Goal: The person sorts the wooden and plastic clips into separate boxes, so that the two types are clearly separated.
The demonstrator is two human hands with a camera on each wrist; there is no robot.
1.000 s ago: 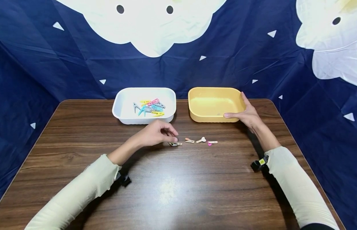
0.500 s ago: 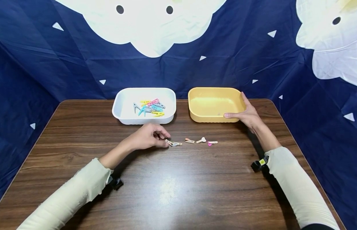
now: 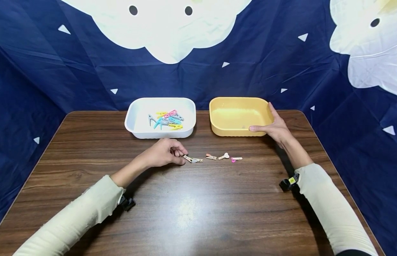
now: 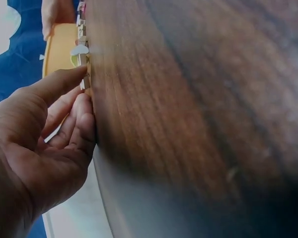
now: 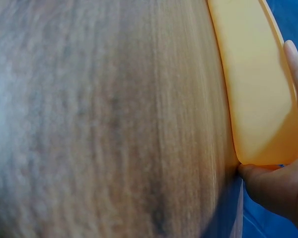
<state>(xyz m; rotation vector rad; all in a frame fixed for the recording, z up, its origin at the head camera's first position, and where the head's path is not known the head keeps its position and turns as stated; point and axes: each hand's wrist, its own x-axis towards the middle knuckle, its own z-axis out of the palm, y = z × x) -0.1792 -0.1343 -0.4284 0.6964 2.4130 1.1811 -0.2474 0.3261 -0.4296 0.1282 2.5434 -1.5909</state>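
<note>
- We see the left arm, in a pale sleeve (image 3: pixel 73 211), reach diagonally forward, its hand low over the brown table (image 3: pixel 173 231) with the knuckles upward.
- The left hand (image 3: pixel 162 153) pinches the near end of a wooden clip (image 3: pixel 187 158) between thumb and fingertips, the other fingers curled beneath the palm.
- That clip sits at the left end of a row on the table, its far end meeting or almost meeting a clip with a grey piece (image 3: pixel 197 160); we cannot tell which.
- Farther right along the row we see an orange-tipped clip (image 3: pixel 211 156), a clip with a white heart (image 3: pixel 223 155) and a clip with a pink piece (image 3: pixel 237 158), each apart from its neighbours.
- The right arm angles forward and inward, and the right hand (image 3: pixel 276 128) spreads wide at the right end of a yellow bin (image 3: pixel 233 132).
- Its thumb lies along the front and its straight index finger along the right side, so we see it resting against the bin, unclenched.
- Left of the bin, a white tray (image 3: pixel 157 135) holds a pile of coloured plastic clips (image 3: pixel 169 119).
</note>
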